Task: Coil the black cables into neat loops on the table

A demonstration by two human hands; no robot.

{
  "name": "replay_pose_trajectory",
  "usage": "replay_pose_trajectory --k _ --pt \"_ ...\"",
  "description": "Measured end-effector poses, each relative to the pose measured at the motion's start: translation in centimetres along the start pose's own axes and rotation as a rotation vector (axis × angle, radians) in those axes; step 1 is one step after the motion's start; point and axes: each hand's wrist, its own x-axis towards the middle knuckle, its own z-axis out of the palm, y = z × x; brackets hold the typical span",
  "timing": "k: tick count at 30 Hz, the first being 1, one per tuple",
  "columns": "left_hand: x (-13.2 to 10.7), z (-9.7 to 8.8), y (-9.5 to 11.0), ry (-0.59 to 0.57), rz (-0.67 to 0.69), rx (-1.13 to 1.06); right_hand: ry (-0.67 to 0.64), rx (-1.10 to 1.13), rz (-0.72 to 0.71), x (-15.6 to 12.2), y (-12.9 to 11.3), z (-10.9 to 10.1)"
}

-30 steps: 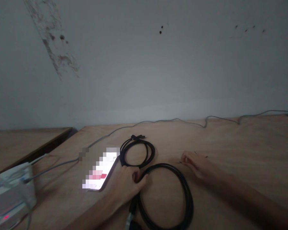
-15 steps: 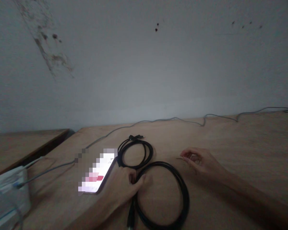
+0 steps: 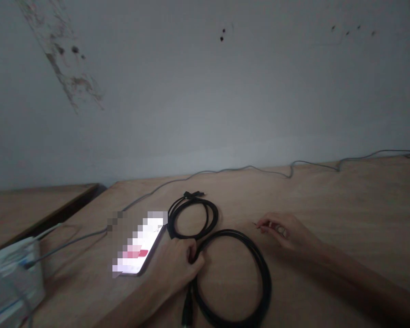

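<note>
Left hand (image 3: 177, 262) on the worktop (image 3: 331, 205), curled round the left side of the large coil (image 3: 265, 278) of black cable, right where it meets the small coil (image 3: 193, 219); grip closed, fingers hooked on the cable. Small coil lying loose just far of that hand, black connector (image 3: 193, 195) at its far edge. Plug (image 3: 187, 312) of the large coil trailing toward the near edge of view. Right hand (image 3: 282, 231) off the cable, right of both coils; grip nearly shut, thumb and fingertips pinched on a thin dark sliver (image 3: 256, 224), too small to identify. Lit phone (image 3: 138, 243) just left of the left hand, screen blurred. Grey cable (image 3: 225, 171) along the far edge of the worktop; white box (image 3: 10, 282) at left. Black cable likely light, flexible, a bit springy, coils apt to loosen. Best hold: bundled strands of a coil, or the cable just behind a plug.
</note>
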Motion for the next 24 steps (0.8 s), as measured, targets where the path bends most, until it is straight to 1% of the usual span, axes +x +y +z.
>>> replay_pose_trajectory --k 4,10,17,20,24 --pt "-0.2 -0.2 0.3 -0.024 0.000 -0.004 -0.028 0.016 -0.008 0.0 -0.3 -0.2" --pt "-0.1 0.0 0.2 0.036 0.023 -0.039 -0.041 0.031 -0.013 0.0 -1.3 -0.6" --pt "-0.2 0.0 0.2 0.035 0.027 -0.044 -0.052 -0.018 -0.070 0.5 -0.9 -1.6" --pt "-0.2 0.0 0.2 0.029 0.021 -0.044 -0.104 -0.001 -0.085 0.4 -0.7 -1.8" --pt "-0.1 0.1 0.2 0.021 0.020 -0.034 -0.178 0.029 -0.067 -0.1 -0.8 -1.3"
